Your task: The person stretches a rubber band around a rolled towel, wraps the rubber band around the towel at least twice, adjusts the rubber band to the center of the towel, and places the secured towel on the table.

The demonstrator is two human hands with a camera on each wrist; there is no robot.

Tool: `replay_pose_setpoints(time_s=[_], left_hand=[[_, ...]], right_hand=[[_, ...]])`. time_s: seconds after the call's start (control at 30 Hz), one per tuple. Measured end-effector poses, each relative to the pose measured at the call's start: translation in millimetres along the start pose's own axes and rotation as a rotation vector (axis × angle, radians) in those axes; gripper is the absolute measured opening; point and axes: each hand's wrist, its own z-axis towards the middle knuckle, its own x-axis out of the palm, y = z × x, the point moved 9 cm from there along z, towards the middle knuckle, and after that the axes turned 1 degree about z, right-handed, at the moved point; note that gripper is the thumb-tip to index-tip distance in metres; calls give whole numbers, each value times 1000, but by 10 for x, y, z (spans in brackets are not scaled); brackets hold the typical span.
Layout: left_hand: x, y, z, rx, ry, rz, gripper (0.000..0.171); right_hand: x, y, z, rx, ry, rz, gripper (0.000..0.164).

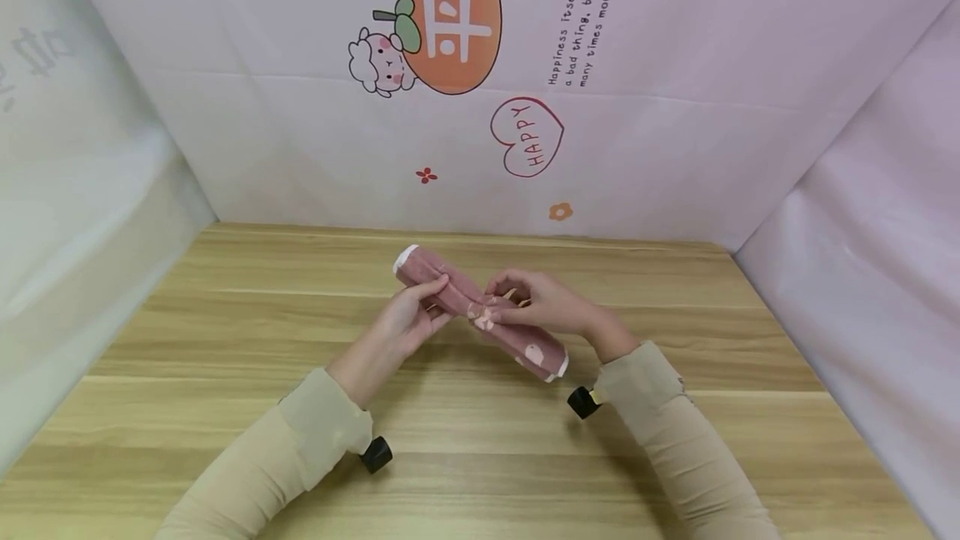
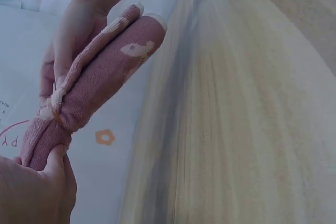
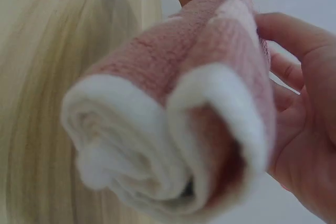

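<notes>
A rolled pink towel [image 1: 459, 294] with white ends and pale patches is held aslant above the table. My left hand [image 1: 405, 319] grips it left of its middle, thumb on top and fingers beneath. With thumb and fingertips, my right hand [image 1: 551, 302] pinches it at the middle. There the left wrist view shows the towel [image 2: 105, 82] drawn in at a narrow waist, where a thin orange-brown band [image 2: 56, 119] crosses it. How far round the band goes is hidden. In the right wrist view, the towel's white hem [image 3: 113, 90] shows layered coils.
Below lies a wood-grain table [image 1: 465, 457]. A white printed backdrop [image 1: 300, 148] rises behind it, and pale cloth walls [image 1: 885, 190] stand at both sides. Small black cameras [image 1: 377, 455] sit at the cuffs of both beige sleeves [image 1: 255, 457].
</notes>
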Motion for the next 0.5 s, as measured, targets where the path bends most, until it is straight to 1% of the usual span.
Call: replay_pose_setpoints(time_s=[0.07,0.13,0.23,0.37,0.5], left_hand=[[-5,4,-6,2,-4,17,27],[-9,2,-15,1,-9,47,28],[-12,2,-44,-12,-21,95,21],[-8,26,-72,-34,-25,121,13],[3,54,-64,-48,-24,125,16]], right_hand=[[1,7,5,-7,-16,-21,25],[-7,21,5,-17,-36,-46,23],[-29,52,-4,-35,-66,-101,20],[-37,137,-18,-86,-102,-220,19],[-11,276,-36,-175,-150,-375,20]])
